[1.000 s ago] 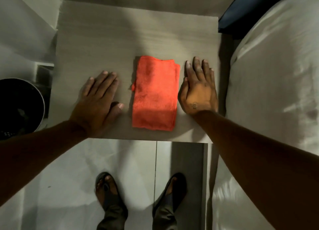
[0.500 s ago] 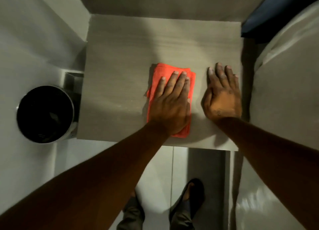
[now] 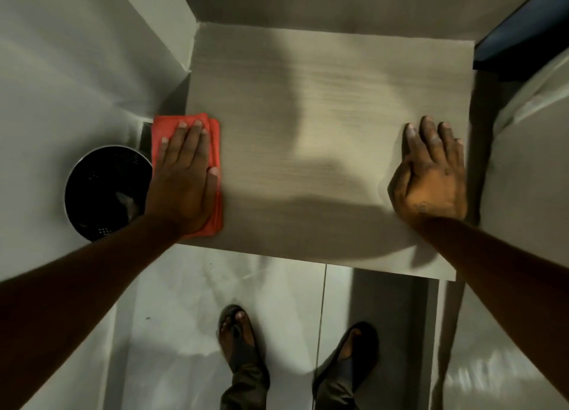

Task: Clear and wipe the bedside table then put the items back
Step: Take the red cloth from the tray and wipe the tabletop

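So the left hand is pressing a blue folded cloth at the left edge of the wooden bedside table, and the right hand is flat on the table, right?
Not quite: the folded cloth is orange-red, not blue, as the head view shows. The left hand does press it at the left edge of the pale wooden bedside table, and the right hand lies flat on the table.

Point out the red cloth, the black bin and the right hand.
red cloth [image 3: 215,138]: head view, on its bare right edge beside the fingers.
black bin [image 3: 101,191]: head view, on its dark inside.
right hand [image 3: 431,175]: head view, on the back of the hand.
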`<act>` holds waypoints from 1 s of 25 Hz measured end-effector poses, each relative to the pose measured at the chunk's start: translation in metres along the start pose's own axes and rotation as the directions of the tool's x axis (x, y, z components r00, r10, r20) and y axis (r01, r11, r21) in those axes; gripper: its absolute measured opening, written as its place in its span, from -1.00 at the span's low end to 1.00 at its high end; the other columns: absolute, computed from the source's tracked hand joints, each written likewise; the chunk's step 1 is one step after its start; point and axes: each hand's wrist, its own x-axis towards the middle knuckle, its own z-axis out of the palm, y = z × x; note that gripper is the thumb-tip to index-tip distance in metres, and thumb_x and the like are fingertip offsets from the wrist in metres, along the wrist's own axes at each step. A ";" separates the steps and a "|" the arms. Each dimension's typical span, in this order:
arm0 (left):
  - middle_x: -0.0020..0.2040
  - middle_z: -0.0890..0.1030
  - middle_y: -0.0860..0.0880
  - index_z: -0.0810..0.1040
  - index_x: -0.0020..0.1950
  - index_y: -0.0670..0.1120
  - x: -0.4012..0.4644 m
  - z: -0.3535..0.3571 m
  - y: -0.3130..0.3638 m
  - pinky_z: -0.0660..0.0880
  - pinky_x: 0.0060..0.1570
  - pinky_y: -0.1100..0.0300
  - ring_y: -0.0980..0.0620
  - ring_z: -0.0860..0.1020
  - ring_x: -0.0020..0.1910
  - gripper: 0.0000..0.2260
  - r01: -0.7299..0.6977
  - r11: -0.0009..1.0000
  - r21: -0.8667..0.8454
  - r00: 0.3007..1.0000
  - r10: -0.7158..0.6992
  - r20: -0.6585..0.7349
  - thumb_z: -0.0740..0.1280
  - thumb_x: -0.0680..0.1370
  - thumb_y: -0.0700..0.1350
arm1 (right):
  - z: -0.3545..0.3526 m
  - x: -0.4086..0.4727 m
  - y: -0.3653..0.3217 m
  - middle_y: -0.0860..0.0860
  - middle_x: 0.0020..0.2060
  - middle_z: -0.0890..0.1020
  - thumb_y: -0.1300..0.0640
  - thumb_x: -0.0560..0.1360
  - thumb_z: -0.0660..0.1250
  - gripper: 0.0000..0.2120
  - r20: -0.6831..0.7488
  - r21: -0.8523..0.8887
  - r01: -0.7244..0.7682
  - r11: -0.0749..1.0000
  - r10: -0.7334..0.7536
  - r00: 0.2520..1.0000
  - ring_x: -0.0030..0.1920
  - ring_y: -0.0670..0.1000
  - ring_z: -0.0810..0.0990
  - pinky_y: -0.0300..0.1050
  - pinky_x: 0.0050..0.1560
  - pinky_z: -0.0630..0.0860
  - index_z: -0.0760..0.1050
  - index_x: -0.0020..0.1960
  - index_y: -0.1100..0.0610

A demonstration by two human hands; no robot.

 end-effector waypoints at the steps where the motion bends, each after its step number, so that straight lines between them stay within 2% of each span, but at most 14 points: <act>1: 0.59 0.22 -0.26 0.16 0.58 -0.26 -0.011 0.001 0.013 0.03 0.57 -0.23 -0.23 0.11 0.61 -0.45 0.003 1.000 -0.008 1.000 -0.003 -0.008 0.01 0.65 0.00 | 0.000 0.001 -0.001 0.10 0.61 0.12 0.01 0.55 0.05 -0.39 0.002 0.008 0.002 1.000 -0.002 1.000 0.61 0.15 -0.01 0.12 0.60 -0.06 0.14 0.60 0.06; 4: 0.57 0.30 -0.22 0.26 0.56 -0.21 -0.065 0.016 0.063 0.13 0.54 -0.23 -0.24 0.22 0.58 -0.48 -0.097 0.995 0.021 0.995 0.098 -0.005 0.03 0.64 0.00 | 0.002 -0.001 0.003 0.13 0.59 0.17 0.01 0.53 0.04 -0.39 -0.035 0.032 0.011 0.999 -0.010 0.999 0.60 0.17 0.05 0.15 0.59 -0.01 0.20 0.58 0.10; 7: 0.61 0.24 -0.12 0.24 0.58 -0.16 -0.094 0.018 0.099 0.18 0.53 -0.21 -0.16 0.17 0.61 -0.46 -0.072 0.997 -0.035 0.997 0.073 0.030 0.07 0.63 0.02 | 0.005 -0.003 0.009 0.16 0.58 0.22 0.01 0.53 0.03 -0.40 -0.080 0.041 0.041 0.998 -0.037 0.996 0.59 0.19 0.10 0.18 0.57 0.04 0.26 0.55 0.13; 9: 0.62 0.20 -0.10 0.21 0.60 -0.14 -0.061 0.008 0.087 0.16 0.54 -0.19 -0.11 0.11 0.63 -0.45 -0.041 0.998 -0.040 0.998 0.042 0.043 0.03 0.64 0.05 | 0.007 -0.001 0.008 0.15 0.57 0.22 0.00 0.54 0.02 -0.40 -0.084 0.027 0.040 0.999 -0.038 0.996 0.59 0.18 0.10 0.18 0.57 0.04 0.26 0.55 0.13; 12: 0.63 0.19 -0.11 0.15 0.62 -0.13 0.038 -0.010 0.055 0.05 0.58 -0.12 -0.10 0.10 0.63 -0.43 0.041 0.999 0.004 0.999 -0.041 0.017 -0.04 0.65 0.09 | 0.007 0.003 0.008 0.15 0.57 0.22 -0.01 0.55 0.01 -0.41 -0.083 0.022 0.040 0.999 -0.038 0.996 0.59 0.18 0.10 0.17 0.58 0.03 0.25 0.55 0.11; 14: 0.62 0.21 -0.13 0.15 0.61 -0.14 0.109 -0.019 0.035 0.03 0.57 -0.09 -0.13 0.13 0.62 -0.40 0.090 0.995 0.043 0.996 -0.090 -0.003 -0.09 0.64 0.12 | 0.007 0.001 0.008 0.17 0.56 0.25 0.01 0.53 0.04 -0.41 -0.095 0.025 0.040 0.999 -0.037 0.995 0.57 0.20 0.13 0.18 0.57 0.04 0.28 0.54 0.12; 16: 0.61 0.25 -0.14 0.18 0.60 -0.15 0.142 -0.015 0.027 0.05 0.55 -0.09 -0.15 0.18 0.60 -0.40 0.085 0.992 0.097 0.996 -0.083 -0.028 -0.09 0.63 0.12 | 0.004 0.001 0.007 0.17 0.56 0.26 0.02 0.52 0.06 -0.41 -0.095 0.034 0.036 0.999 -0.033 0.995 0.57 0.22 0.15 0.19 0.57 0.05 0.28 0.54 0.11; 20: 0.63 0.18 -0.17 0.10 0.62 -0.17 0.086 -0.006 0.053 0.03 0.58 -0.13 -0.17 0.12 0.62 -0.41 -0.015 0.998 0.068 1.000 0.014 0.013 -0.07 0.65 0.11 | 0.004 0.005 0.007 0.13 0.58 0.20 0.02 0.54 0.10 -0.41 -0.040 0.046 0.035 0.998 -0.033 0.999 0.59 0.21 0.10 0.18 0.58 0.01 0.23 0.56 0.06; 25: 0.64 0.16 -0.13 0.10 0.63 -0.14 -0.020 0.011 0.167 0.06 0.56 -0.14 -0.15 0.10 0.63 -0.42 -0.137 0.990 0.020 0.988 0.135 0.077 0.03 0.65 0.08 | 0.003 0.002 0.009 0.13 0.59 0.20 0.04 0.55 0.10 -0.42 -0.044 0.032 0.035 0.999 -0.033 0.998 0.59 0.20 0.10 0.18 0.58 0.03 0.23 0.57 0.08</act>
